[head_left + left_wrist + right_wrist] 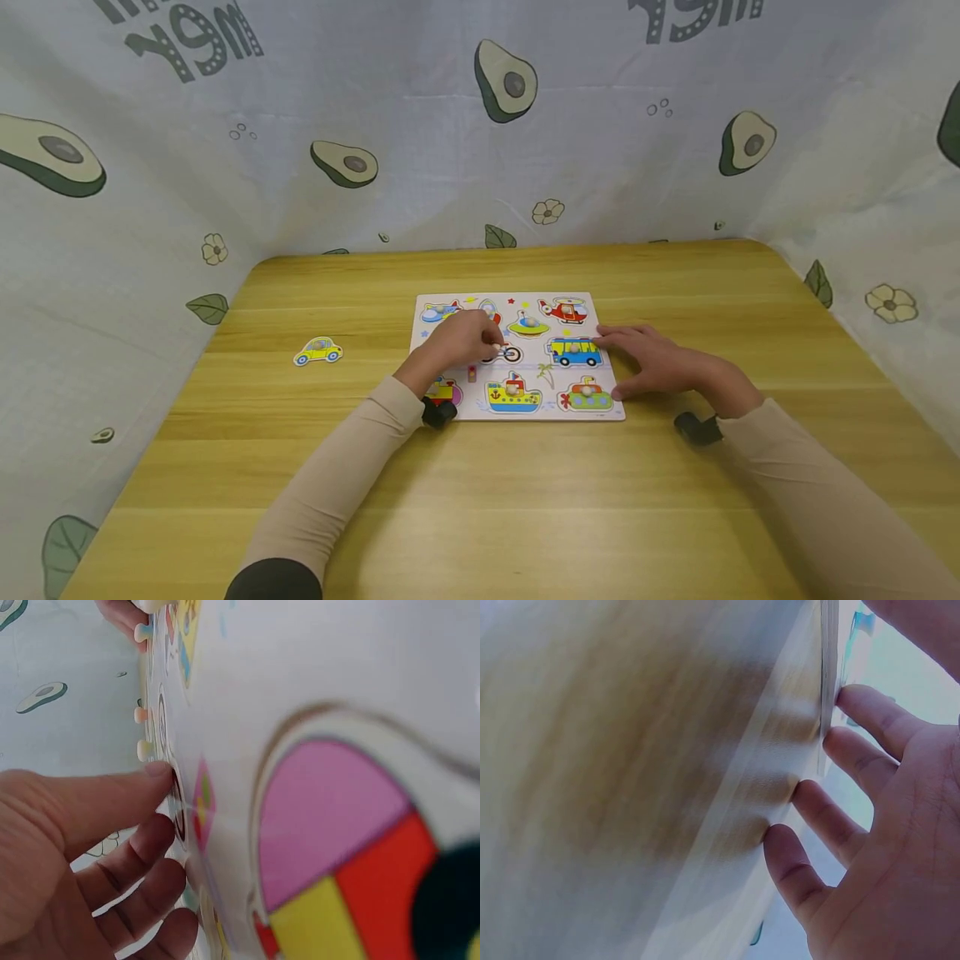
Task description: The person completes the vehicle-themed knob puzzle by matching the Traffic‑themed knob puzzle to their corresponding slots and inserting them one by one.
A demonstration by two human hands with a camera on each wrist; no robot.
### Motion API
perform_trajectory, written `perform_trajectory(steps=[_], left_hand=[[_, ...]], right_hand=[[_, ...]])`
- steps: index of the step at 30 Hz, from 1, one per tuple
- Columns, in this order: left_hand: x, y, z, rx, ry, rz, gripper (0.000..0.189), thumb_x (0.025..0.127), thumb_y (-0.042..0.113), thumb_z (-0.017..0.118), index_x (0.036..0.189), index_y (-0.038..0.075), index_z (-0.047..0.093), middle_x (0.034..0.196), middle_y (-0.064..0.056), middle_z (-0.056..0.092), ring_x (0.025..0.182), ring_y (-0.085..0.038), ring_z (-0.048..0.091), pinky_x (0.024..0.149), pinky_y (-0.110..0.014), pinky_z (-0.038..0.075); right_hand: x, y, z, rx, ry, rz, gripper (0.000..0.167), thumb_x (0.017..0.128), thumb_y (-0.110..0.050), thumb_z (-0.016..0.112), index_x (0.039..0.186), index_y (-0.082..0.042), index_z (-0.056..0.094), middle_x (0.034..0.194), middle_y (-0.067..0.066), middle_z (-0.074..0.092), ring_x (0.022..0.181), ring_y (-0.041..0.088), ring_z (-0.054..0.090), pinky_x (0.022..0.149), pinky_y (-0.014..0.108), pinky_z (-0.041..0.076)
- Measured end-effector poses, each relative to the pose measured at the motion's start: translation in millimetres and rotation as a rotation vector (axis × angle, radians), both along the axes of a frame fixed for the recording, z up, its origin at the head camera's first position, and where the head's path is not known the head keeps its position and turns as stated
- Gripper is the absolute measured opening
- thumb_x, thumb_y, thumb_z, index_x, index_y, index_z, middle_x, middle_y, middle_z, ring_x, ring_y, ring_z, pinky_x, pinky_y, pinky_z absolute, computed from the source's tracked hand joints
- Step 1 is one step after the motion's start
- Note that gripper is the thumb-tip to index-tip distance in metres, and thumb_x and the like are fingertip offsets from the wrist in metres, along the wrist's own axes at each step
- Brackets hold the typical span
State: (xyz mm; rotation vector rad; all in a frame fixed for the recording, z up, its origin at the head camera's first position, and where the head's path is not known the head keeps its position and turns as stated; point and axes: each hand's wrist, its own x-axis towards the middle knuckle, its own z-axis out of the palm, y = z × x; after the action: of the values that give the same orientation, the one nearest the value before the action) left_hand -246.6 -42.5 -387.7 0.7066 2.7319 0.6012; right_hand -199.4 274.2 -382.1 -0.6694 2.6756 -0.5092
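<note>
A white peg puzzle board (471, 407) lies on the table, with several knobbed vehicle pieces in it. Over its middle, my left hand (459, 340) pinches the knob of the bicycle piece (513, 354) between thumb and fingers; the hand covers the piece's left part. In the left wrist view the thumb (127, 796) meets the piece at the board's surface, and the other fingers are bent. My right hand (658, 363) rests at the board's right edge beside the bus piece (576, 353), fingers spread. In the right wrist view its fingertips (784, 844) touch the tabletop and the board's side.
A yellow car piece (318, 351) lies on the wooden table (525, 508), left of the board. Ship (513, 395), submarine (585, 395), helicopter (564, 311) and flying saucer (528, 324) pieces sit in the board. An avocado-print cloth (435, 150) hangs behind the table.
</note>
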Motion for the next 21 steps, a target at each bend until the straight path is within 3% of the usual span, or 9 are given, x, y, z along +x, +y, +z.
perform_trajectory(steps=[11, 15, 21], left_hand=[[4.2, -8.4, 7.5, 0.075, -0.003, -0.065, 0.029, 0.093, 0.015, 0.067, 0.121, 0.007, 0.071, 0.120, -0.008, 0.071, 0.105, -0.021, 0.063, 0.097, -0.037, 0.052], [11.4, -20.3, 12.0, 0.116, 0.089, -0.121, 0.029, 0.094, 0.019, 0.065, 0.121, 0.008, 0.071, 0.120, -0.006, 0.070, 0.104, -0.021, 0.064, 0.094, -0.035, 0.052], [32.6, -61.1, 35.7, 0.243, 0.227, -0.155, 0.023, 0.096, 0.017, 0.063, 0.115, 0.007, 0.071, 0.117, -0.007, 0.068, 0.099, -0.022, 0.064, 0.089, -0.040, 0.055]], right_hand=[[-1.0, 3, -1.9, 0.003, 0.007, 0.001, 0.088, 0.080, -0.043, 0.079, 0.150, -0.006, 0.041, 0.161, 0.020, 0.028, 0.143, 0.049, 0.022, 0.111, 0.073, 0.025], [1.6, 2, -3.0, -0.014, 0.012, 0.006, 0.087, 0.079, -0.042, 0.080, 0.150, -0.005, 0.042, 0.161, 0.020, 0.030, 0.142, 0.049, 0.023, 0.111, 0.072, 0.026], [1.4, 0, 0.2, -0.002, 0.027, 0.021, 0.086, 0.080, -0.041, 0.079, 0.149, -0.005, 0.043, 0.160, 0.021, 0.030, 0.141, 0.049, 0.024, 0.109, 0.073, 0.028]])
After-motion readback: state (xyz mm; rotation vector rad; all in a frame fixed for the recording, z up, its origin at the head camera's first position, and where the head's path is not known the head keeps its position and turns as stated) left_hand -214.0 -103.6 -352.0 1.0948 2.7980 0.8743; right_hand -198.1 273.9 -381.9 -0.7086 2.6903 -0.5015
